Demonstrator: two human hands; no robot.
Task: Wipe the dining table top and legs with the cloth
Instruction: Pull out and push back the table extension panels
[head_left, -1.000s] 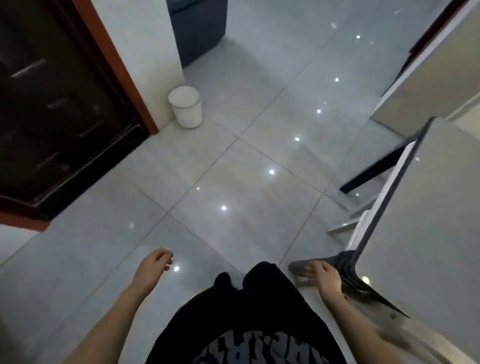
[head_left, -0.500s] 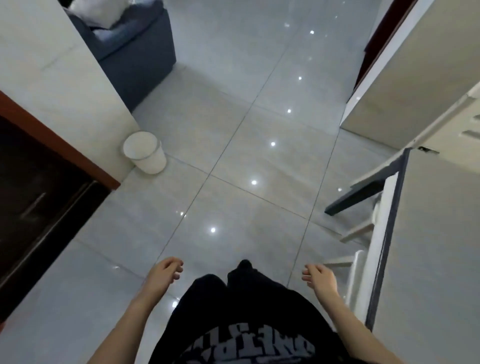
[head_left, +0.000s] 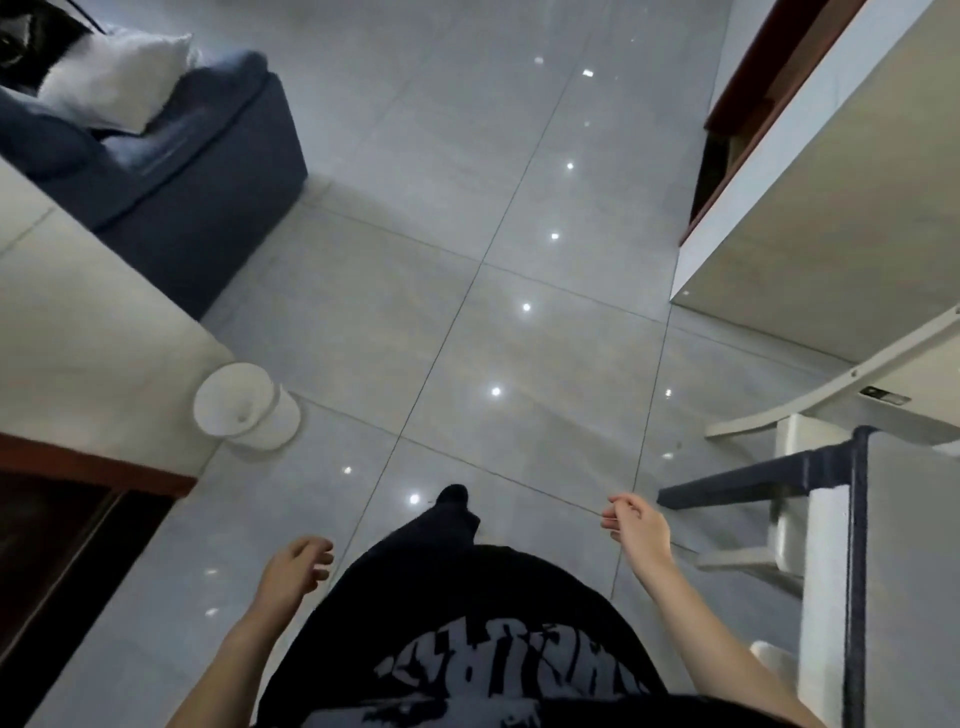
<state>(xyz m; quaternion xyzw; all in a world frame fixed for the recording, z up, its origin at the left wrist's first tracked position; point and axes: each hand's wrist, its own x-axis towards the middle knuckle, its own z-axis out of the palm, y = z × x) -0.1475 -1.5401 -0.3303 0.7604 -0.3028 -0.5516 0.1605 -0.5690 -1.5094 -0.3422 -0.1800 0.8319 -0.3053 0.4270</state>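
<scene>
Sofa (head_left: 197, 171) now nearer across tiled floor (head_left: 519, 208); left hand (head_left: 293, 571), right hand (head_left: 636, 530) loosely curled, empty.

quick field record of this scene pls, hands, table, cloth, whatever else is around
left hand: fingers loosely curled, holds nothing
right hand: fingers loosely curled, holds nothing
table: right edge of view, pale top with dark rim
table leg: dark, angled out over the floor, just right of the right hand
cloth: not in view
bin: white, on the floor by the left wall
sofa: blue, upper left
pillow: white, on the sofa
floor: glossy grey tiles
</scene>
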